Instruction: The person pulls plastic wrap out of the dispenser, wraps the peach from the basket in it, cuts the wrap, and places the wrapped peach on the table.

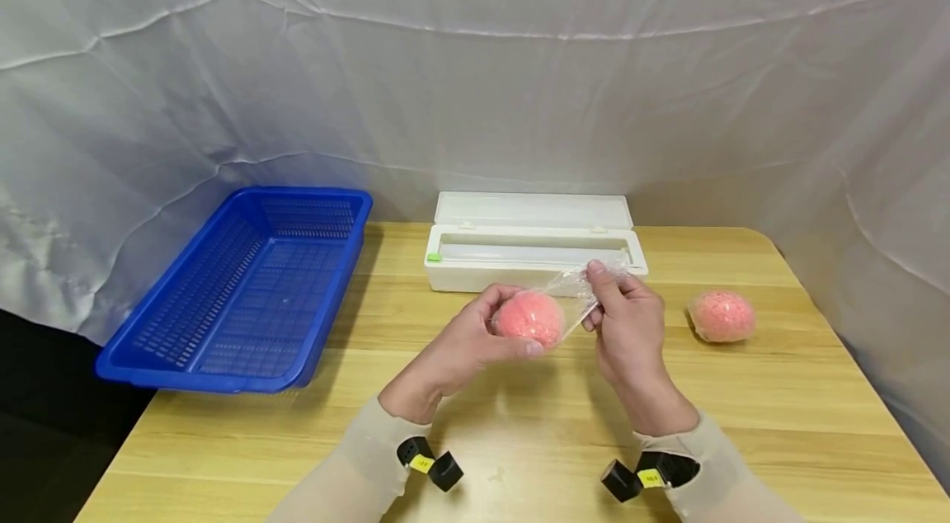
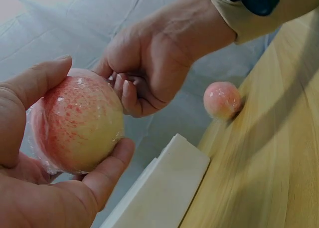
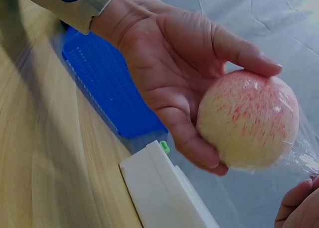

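My left hand (image 1: 475, 333) grips a pink and yellow peach (image 1: 530, 318), thumb on the near side and fingers around the far side. Clear plastic wrap (image 3: 304, 155) covers the fruit tightly, and a loose end of it stretches off to the right. That end is pinched by my right hand (image 1: 631, 325) between thumb and curled fingers. Both hands are raised over the table, just in front of a white cling film box (image 1: 475, 279) whose lid stands open, with a roll inside. A second wrapped peach (image 1: 722, 317) lies on the table to the right of my right hand.
A blue plastic basket (image 1: 312, 341) with perforated sides stands at the left of the wooden table (image 1: 519, 457), overhanging its left edge. Grey-white cloth (image 1: 475, 94) hangs behind the table and along its sides. The box has a small green slider (image 1: 434, 257) at its left end.
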`<action>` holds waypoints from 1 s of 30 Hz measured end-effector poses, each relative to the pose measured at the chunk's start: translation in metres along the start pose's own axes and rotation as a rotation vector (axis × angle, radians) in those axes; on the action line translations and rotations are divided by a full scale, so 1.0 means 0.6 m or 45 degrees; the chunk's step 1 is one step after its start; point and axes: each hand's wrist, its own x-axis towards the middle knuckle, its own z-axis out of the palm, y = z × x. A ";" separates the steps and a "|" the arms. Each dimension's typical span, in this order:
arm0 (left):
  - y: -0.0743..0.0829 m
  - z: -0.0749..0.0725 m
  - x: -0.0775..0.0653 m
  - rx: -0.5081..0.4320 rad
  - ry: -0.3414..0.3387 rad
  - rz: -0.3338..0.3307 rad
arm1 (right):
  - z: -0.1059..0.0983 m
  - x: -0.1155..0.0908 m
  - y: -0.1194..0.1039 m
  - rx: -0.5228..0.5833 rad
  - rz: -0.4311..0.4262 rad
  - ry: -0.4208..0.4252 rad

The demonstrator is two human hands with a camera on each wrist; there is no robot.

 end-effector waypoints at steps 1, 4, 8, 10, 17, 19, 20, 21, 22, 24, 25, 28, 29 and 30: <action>0.001 0.000 0.000 -0.012 -0.004 0.005 | -0.001 0.001 0.000 0.010 -0.007 0.005; 0.002 -0.003 -0.002 -0.046 -0.029 0.029 | -0.002 0.002 0.000 0.022 -0.015 0.006; 0.003 -0.008 -0.002 -0.057 -0.114 0.085 | -0.001 0.002 0.004 0.011 0.015 -0.021; 0.004 -0.010 -0.003 -0.045 -0.159 0.117 | 0.000 0.002 0.007 0.004 0.029 -0.035; 0.008 -0.016 -0.007 -0.025 -0.275 0.161 | 0.006 -0.007 0.016 -0.071 0.198 -0.141; 0.008 -0.017 -0.007 -0.050 -0.304 0.166 | 0.007 -0.010 0.019 -0.086 0.284 -0.203; 0.007 -0.017 -0.008 -0.066 -0.314 0.169 | 0.007 -0.010 0.020 -0.082 0.326 -0.232; 0.007 -0.017 -0.008 -0.084 -0.321 0.174 | 0.007 -0.011 0.021 -0.078 0.368 -0.254; 0.006 -0.017 -0.008 -0.098 -0.328 0.180 | 0.007 -0.012 0.021 -0.073 0.405 -0.279; 0.005 -0.017 -0.007 -0.126 -0.335 0.196 | 0.007 -0.013 0.021 -0.063 0.461 -0.320; 0.004 -0.016 -0.007 -0.140 -0.336 0.204 | 0.006 -0.013 0.021 -0.062 0.478 -0.335; 0.002 -0.015 -0.005 -0.163 -0.341 0.225 | 0.004 -0.014 0.021 -0.051 0.520 -0.379; 0.002 -0.014 -0.004 -0.167 -0.345 0.233 | 0.003 -0.014 0.021 -0.045 0.531 -0.391; 0.001 -0.015 -0.004 -0.171 -0.350 0.241 | 0.002 -0.015 0.022 -0.044 0.540 -0.409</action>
